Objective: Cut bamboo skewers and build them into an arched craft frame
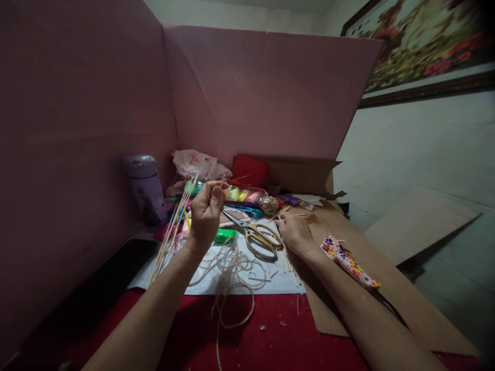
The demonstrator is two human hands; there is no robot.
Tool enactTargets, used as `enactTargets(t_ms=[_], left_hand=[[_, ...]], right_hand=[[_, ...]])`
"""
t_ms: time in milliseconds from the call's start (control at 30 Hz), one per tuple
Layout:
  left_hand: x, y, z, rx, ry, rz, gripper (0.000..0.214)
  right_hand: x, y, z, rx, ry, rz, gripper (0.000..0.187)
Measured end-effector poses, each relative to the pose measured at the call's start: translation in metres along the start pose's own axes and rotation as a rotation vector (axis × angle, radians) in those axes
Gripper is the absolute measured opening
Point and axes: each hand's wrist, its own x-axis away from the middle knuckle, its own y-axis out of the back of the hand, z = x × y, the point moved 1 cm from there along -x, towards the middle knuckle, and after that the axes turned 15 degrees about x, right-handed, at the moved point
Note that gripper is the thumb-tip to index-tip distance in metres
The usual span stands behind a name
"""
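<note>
Pale sticks (170,237), slanting up and right

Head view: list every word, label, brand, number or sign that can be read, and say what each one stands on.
No text can be read with certainty.
Purple bottle: faint light lettering on its side, too small and blurred to read.
Framed picture: small dark marks near its upper left; too blurred to tell whether they are writing.
Elsewhere, no wording can be made out.
</note>
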Motion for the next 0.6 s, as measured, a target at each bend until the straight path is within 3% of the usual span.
enactTargets(t_ms=[100, 167, 267, 333, 467, 600], left_hand=[[-0.003, -0.004, -0.006, 0.270, 0.041, 0.013, 0.027], [-0.003, -0.005, -0.006, 0.359, 0.114, 0.020, 0.035], [0.004, -0.011, 0.001, 0.415, 0.222, 0.023, 0.040], [0.011, -0.017, 0.009, 0.439, 0.283, 0.027, 0.039], [0.025, -0.028, 0.021, 0.454, 0.358, 0.089, 0.040], [0.029, -0.029, 0.024, 0.280, 0.292, 0.154, 0.033]], right_hand=[[0.003, 0.005, 0.004, -0.052, 0.028, -0.115, 0.017], [0.008, 0.014, 0.013, -0.240, 0.128, -0.168, 0.017], [0.018, 0.025, 0.033, -0.620, 0.406, -0.058, 0.020], [0.026, 0.029, 0.046, -0.717, 0.540, -0.012, 0.015], [0.037, 0.027, 0.060, -0.741, 0.577, -0.017, 0.011], [0.039, 0.021, 0.061, -0.728, 0.537, -0.041, 0.022]])
